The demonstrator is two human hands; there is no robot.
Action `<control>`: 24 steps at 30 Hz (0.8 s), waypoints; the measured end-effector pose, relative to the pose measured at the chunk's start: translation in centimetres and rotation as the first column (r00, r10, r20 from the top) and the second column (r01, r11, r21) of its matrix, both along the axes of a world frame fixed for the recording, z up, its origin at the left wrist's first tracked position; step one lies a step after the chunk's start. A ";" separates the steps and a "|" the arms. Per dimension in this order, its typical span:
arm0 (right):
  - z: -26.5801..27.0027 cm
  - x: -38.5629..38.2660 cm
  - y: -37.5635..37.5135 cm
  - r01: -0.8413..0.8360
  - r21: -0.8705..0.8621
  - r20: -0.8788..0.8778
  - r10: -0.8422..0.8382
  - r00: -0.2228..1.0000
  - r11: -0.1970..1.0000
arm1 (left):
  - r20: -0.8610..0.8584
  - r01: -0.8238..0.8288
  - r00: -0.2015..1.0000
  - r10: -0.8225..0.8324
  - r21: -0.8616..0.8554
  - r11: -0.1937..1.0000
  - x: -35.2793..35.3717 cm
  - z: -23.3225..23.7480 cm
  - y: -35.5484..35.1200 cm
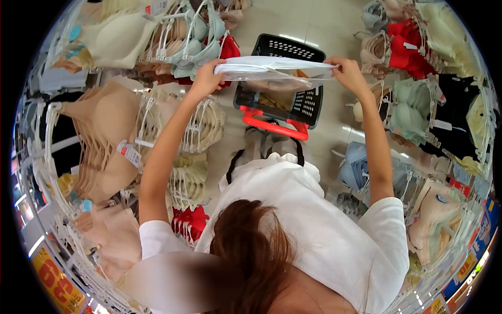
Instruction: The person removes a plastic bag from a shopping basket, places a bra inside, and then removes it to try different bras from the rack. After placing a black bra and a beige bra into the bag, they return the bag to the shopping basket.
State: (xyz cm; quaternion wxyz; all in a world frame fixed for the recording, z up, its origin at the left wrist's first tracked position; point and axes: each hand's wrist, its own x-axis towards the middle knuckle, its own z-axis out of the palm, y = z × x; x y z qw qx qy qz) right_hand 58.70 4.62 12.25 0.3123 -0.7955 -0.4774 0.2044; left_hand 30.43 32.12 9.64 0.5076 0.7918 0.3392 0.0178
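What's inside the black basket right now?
Near the red handle, something brownish shows inside the black basket; I can't tell what. The white, see-through packet held above hides the middle.

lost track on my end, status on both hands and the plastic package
Left hand and right hand gripping opposite ends. Plastic package held out level, partly hiding basket. Nothing seen blocking either hand.

I'm in a shop, lingerie section. Racks of bras on hangers (107,123) line both sides of me: beige, red, pale green, black. White price tag (129,153) hangs off a beige one. Black shopping basket (306,107) with red handle (274,127) ahead of me, on pale floor tiles (327,26). Orange price sign (57,282) low at the left edge.
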 end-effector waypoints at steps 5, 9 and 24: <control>-3.1 2.8 -1.2 0.062 -0.079 0.074 -0.056 0.996 0.995 | 0.056 0.093 0.993 -0.099 0.114 0.989 6.4 -3.0 0.9; -5.9 3.5 -2.2 0.178 -0.076 0.088 -0.171 0.981 0.981 | 0.111 0.099 0.988 -0.110 0.100 0.990 10.0 -6.6 2.1; -12.0 1.7 -6.1 0.449 -0.227 -0.203 -0.493 0.846 0.864 | 0.021 0.134 0.991 -0.134 -0.297 0.946 15.1 -10.7 -1.4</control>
